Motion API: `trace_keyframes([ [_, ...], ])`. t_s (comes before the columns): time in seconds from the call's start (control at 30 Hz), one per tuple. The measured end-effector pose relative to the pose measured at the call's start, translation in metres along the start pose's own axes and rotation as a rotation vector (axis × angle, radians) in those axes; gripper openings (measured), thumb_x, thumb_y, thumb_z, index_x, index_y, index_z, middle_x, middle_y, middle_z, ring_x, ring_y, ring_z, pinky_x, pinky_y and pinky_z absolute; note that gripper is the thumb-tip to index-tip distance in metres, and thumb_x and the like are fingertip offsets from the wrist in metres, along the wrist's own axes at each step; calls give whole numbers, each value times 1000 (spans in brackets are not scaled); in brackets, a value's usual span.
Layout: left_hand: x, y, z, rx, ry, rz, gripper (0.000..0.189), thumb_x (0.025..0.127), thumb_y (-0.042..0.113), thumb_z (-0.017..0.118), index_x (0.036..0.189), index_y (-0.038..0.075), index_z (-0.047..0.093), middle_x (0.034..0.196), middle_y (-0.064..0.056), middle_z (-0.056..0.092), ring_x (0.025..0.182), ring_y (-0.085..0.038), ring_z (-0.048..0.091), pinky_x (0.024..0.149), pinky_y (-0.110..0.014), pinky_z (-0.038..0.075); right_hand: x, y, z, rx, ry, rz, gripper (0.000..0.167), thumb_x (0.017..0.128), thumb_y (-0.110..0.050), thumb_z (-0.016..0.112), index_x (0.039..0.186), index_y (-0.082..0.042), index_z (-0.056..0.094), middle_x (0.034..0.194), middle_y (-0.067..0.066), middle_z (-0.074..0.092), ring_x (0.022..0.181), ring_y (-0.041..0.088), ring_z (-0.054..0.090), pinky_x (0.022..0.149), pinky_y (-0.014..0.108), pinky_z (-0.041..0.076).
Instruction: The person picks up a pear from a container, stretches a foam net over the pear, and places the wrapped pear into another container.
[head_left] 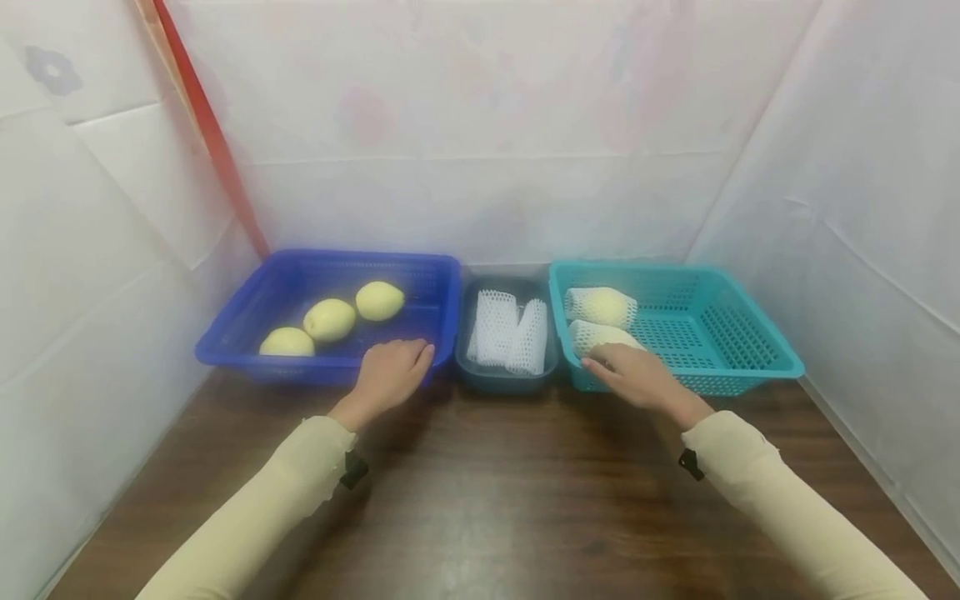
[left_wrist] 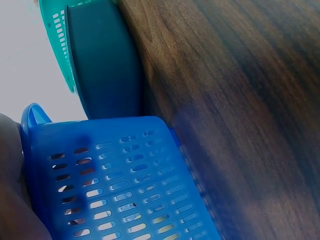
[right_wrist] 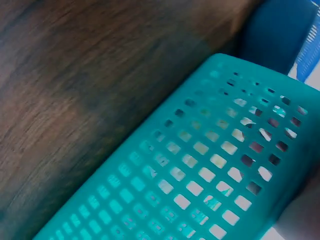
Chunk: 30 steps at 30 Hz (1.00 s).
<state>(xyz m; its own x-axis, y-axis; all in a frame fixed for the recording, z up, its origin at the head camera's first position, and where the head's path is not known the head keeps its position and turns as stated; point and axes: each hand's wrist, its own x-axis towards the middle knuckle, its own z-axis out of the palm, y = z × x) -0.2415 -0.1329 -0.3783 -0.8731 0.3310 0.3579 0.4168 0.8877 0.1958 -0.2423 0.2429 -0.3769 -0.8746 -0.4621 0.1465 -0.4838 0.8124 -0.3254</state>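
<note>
My left hand (head_left: 393,371) is over the front right corner of the blue basket (head_left: 217,346), back of the hand up, fingertips hidden. Three pale yellow pears (head_left: 330,321) lie in this basket. At the front left corner of the teal basket (head_left: 787,367), my right hand (head_left: 633,375) reaches over the rim, beside a pear in white foam netting (head_left: 600,335). Its fingers are mostly hidden, and I cannot tell whether they hold that pear. Behind it lies another netted pear (head_left: 606,307). In the right wrist view, the teal basket wall (right_wrist: 200,165) covers most of the hand.
Between the baskets stands a dark grey tub (head_left: 506,382) with several white foam net sleeves (head_left: 497,327). All stand on a brown wooden table (head_left: 487,500). White sheeting (head_left: 480,200) encloses the back and sides; a red strip (head_left: 213,137) runs down the back left corner.
</note>
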Motion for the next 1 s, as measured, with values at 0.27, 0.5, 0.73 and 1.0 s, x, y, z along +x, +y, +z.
trace_keyframes([
  [0.27,3,5,-5,-110,1,13,27,98,22,47,74,10,54,67,-3,51,68,-26,53,62,-42,46,-9,2,6,-95,24,-2,45,102,-42,37,120,-10,64,112,7,66,103,28,61,86,51,47],
  [0.5,4,-8,-23,-236,4,30,19,95,15,52,100,1,63,97,-13,65,96,-31,60,86,-47,47,-12,4,5,-110,28,-20,41,99,-39,47,122,-9,63,116,9,65,104,30,61,84,53,47],
  [0.73,0,-49,-51,-123,-5,-50,17,93,12,52,99,0,61,95,-16,64,89,-34,59,77,-50,49,-10,3,7,-121,46,-30,39,98,-42,47,116,-12,65,101,3,68,92,24,64,75,49,50],
  [1.0,-4,-100,-94,17,-135,-442,37,88,32,51,93,-5,55,95,-27,59,85,-47,57,65,-60,44,-5,0,10,-134,61,-36,42,98,-43,47,119,-11,64,104,5,68,94,26,64,78,51,49],
])
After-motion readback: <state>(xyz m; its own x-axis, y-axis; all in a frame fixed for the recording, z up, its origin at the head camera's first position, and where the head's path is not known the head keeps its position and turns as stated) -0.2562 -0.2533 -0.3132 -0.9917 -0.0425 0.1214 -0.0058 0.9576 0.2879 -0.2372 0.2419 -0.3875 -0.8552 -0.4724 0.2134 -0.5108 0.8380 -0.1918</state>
